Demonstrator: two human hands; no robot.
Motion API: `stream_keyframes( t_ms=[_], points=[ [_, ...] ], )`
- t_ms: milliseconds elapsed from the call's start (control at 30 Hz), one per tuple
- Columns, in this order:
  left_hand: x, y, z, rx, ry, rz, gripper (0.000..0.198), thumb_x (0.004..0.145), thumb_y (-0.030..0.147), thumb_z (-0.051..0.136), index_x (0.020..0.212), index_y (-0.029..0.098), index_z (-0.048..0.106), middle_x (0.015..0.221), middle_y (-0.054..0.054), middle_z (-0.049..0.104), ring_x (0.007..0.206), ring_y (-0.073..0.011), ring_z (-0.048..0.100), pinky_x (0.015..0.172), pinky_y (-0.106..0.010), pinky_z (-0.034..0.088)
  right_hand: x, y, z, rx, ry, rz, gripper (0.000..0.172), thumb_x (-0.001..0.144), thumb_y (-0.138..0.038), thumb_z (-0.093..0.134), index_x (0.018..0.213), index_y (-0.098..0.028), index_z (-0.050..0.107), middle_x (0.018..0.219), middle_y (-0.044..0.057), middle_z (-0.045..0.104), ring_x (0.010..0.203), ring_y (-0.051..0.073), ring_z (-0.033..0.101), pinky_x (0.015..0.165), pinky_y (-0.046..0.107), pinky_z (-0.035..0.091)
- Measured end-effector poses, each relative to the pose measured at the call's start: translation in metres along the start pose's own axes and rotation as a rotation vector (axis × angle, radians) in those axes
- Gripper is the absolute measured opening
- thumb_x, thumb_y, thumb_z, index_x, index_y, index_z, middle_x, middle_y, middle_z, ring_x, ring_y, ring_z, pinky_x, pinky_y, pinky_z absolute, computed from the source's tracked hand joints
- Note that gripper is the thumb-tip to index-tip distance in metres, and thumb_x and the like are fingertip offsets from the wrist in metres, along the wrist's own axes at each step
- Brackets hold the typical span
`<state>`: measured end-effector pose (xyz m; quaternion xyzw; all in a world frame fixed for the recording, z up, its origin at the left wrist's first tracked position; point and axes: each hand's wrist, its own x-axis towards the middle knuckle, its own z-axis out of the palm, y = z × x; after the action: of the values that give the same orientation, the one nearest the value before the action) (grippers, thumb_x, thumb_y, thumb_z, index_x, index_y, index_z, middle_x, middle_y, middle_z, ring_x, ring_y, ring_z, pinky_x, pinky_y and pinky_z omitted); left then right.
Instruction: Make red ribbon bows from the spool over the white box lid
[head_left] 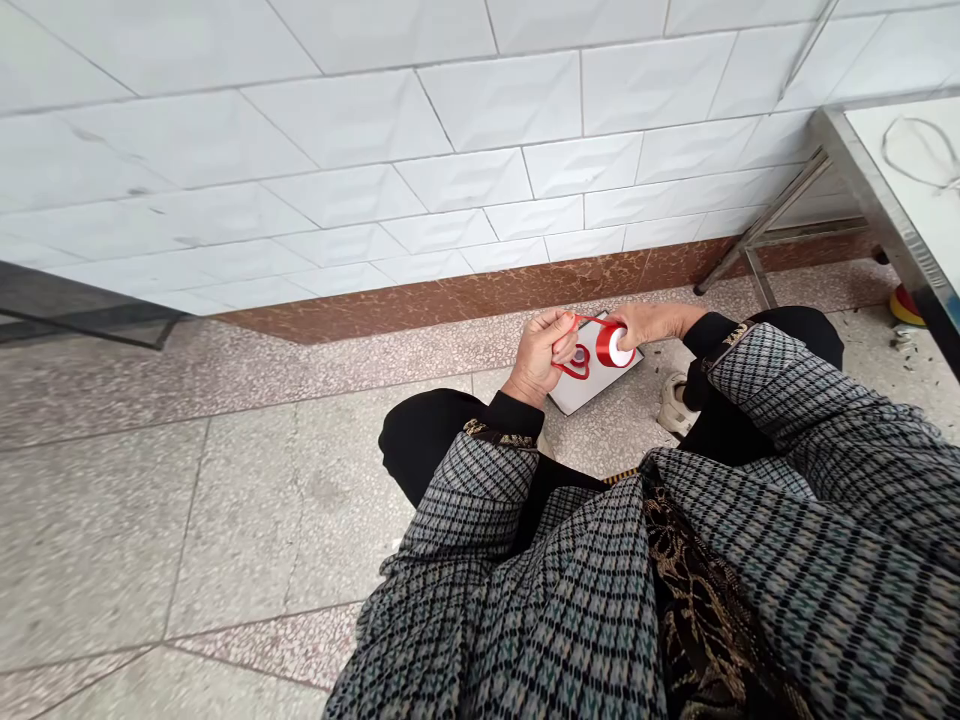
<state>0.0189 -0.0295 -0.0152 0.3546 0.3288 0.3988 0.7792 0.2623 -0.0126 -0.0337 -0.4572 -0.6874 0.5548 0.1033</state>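
Observation:
My right hand (646, 324) is closed on a spool of red ribbon (609, 346) with a white core, its fingers partly hidden behind the roll. A short length of ribbon runs from the spool across to my left hand (545, 348), whose fingers are pinched round it. Below the left fingers hangs a loop of the same red ribbon (576, 374). Beneath both hands a white board (574, 398) with a dark edge lies on the floor. A small round red piece shows near the loop, too small to make out.
A white tiled wall (510, 100) with a brown skirting (450, 297) stands close in front. To the right is a metal-framed table (862, 160) with a thin wire loop (919, 150) on top. My shoe (675, 405) is beside the board. A dark-framed object (75, 315) stands at left.

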Motion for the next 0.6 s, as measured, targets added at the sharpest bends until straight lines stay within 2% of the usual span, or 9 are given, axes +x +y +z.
stream_keyframes(
  t_ms=[100, 233, 333, 467, 600],
  points=[
    [0.000, 0.000, -0.003, -0.010, 0.001, 0.006, 0.058, 0.088, 0.042, 0.094, 0.064, 0.021, 0.045, 0.044, 0.011, 0.028, 0.038, -0.0024, 0.020, 0.041, -0.019, 0.015, -0.001, 0.004, -0.004, 0.081, 0.054, 0.003, 0.017, 0.067, -0.017, 0.074, 0.082, -0.022, 0.079, 0.074, -0.001, 0.073, 0.067, 0.017, 0.054, 0.063, 0.030, 0.041],
    [-0.002, -0.005, -0.004, 0.022, -0.124, -0.049, 0.054, 0.082, 0.047, 0.097, 0.066, 0.020, 0.054, 0.044, 0.011, 0.033, 0.037, -0.0021, 0.023, 0.041, -0.018, 0.016, -0.001, 0.008, -0.007, 0.181, 0.158, 0.062, 0.015, 0.066, -0.016, 0.072, 0.079, -0.021, 0.076, 0.072, -0.002, 0.069, 0.066, 0.015, 0.051, 0.064, 0.029, 0.041],
    [-0.003, -0.011, -0.005, 0.037, -0.150, -0.087, 0.049, 0.082, 0.048, 0.097, 0.071, 0.019, 0.059, 0.044, 0.011, 0.036, 0.037, -0.0022, 0.024, 0.041, -0.019, 0.017, -0.002, 0.005, -0.007, 0.343, 0.228, 0.053, 0.019, 0.063, -0.015, 0.072, 0.081, -0.020, 0.076, 0.073, -0.001, 0.071, 0.069, 0.015, 0.054, 0.066, 0.028, 0.044],
    [-0.003, -0.020, -0.002, 0.031, -0.162, -0.112, 0.048, 0.082, 0.050, 0.097, 0.076, 0.018, 0.061, 0.044, 0.012, 0.036, 0.037, -0.0025, 0.025, 0.041, -0.019, 0.017, -0.002, 0.000, -0.006, 0.515, 0.263, -0.006, 0.022, 0.062, -0.016, 0.074, 0.084, -0.020, 0.074, 0.080, 0.001, 0.076, 0.073, 0.016, 0.060, 0.071, 0.028, 0.050],
    [-0.006, -0.027, 0.007, 0.017, -0.184, -0.119, 0.052, 0.082, 0.053, 0.096, 0.074, 0.020, 0.056, 0.046, 0.011, 0.038, 0.038, -0.0025, 0.025, 0.042, -0.019, 0.017, -0.001, -0.002, -0.007, 0.516, 0.272, -0.033, 0.020, 0.063, -0.015, 0.072, 0.082, -0.019, 0.072, 0.077, -0.001, 0.073, 0.072, 0.015, 0.059, 0.070, 0.027, 0.050]
  ],
)
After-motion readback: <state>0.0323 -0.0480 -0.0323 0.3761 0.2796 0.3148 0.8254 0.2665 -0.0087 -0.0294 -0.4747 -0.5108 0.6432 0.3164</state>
